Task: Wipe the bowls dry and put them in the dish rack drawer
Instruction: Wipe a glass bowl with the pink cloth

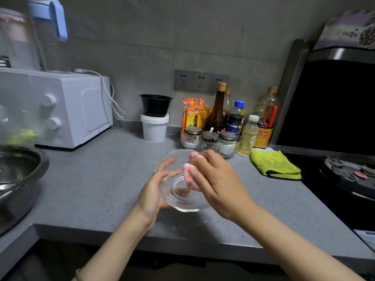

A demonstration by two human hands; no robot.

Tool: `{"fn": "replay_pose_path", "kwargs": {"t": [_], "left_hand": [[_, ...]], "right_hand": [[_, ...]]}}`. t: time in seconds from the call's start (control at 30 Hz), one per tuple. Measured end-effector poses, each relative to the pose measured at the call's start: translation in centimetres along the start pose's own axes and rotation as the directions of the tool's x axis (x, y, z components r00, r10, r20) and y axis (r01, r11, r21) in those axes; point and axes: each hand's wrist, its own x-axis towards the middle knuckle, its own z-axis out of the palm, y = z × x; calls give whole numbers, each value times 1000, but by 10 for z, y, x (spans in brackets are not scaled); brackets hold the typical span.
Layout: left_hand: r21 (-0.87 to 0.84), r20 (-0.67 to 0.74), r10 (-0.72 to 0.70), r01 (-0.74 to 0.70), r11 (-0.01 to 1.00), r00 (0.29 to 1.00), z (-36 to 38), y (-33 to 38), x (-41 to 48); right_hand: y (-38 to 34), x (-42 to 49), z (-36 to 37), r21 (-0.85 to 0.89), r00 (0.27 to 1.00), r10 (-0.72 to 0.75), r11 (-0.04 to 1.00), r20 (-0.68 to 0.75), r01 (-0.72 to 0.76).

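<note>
A clear glass bowl (178,196) is held tilted above the grey countertop (97,185), its opening turned toward me. My left hand (155,189) grips the bowl from its left side, fingers showing through the glass. My right hand (217,179) holds a bunched pink and white cloth (189,173) and presses it inside the bowl. No dish rack drawer is in view.
A steel basin (18,179) sits at the left edge, a white microwave (60,110) behind it. Stacked tubs (155,118), bottles and a glass tray of condiment jars (211,140) line the wall. A yellow-green cloth (276,165) lies by the black stove (345,179) at right.
</note>
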Motion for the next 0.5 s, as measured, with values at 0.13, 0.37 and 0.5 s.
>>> {"fn": "replay_pose_path", "kwargs": {"t": [0.13,0.37,0.5], "left_hand": [[40,30,84,-85,996,996,3,-1,-1],[-1,-181,273,-278,961,945,15,-8,-1],[5,-282,347,-361,933,894,28,-22,3]], "right_hand": [[4,-1,-4,-231,949,-123,953,292,194],[-5,-24,-2,-397,898,-90,875,430,278],[-36,-31,21,-225,928,56,974,367,30]]}}
